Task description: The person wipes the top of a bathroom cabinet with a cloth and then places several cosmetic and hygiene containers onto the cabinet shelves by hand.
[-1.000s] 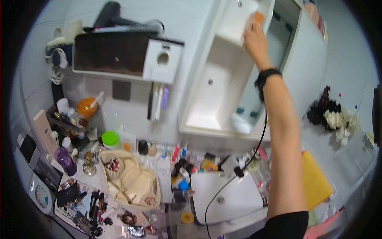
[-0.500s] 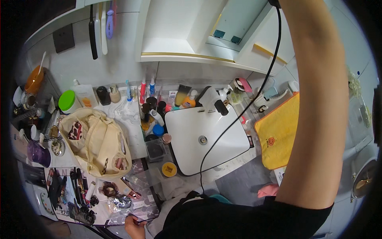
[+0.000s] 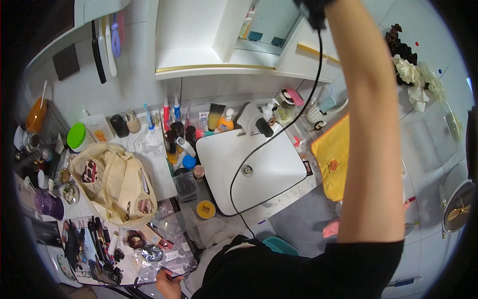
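Observation:
My right arm is raised along the right side, its hand cut off by the top edge. Beside the forearm's upper end is the end of a black corded appliance; its kind does not show. Its black cord hangs across the white sink to my lap. At the lower left, my left hand is closed around a slim dark thing, too small to name. Next to that hand, a low table bears makeup brushes, a crumpled silvery bag and a hair tie.
A cream tote bag stands open on the left counter among bottles and jars. Above the sink, an open white cabinet juts out. A yellow towel hangs at the right, with hair scrunchies on the wall beyond.
The view has shifted, so most of the scene sits farther left. The black appliance end shows more fully at the top, and scrunchies have come into sight. My left hand keeps its hold.

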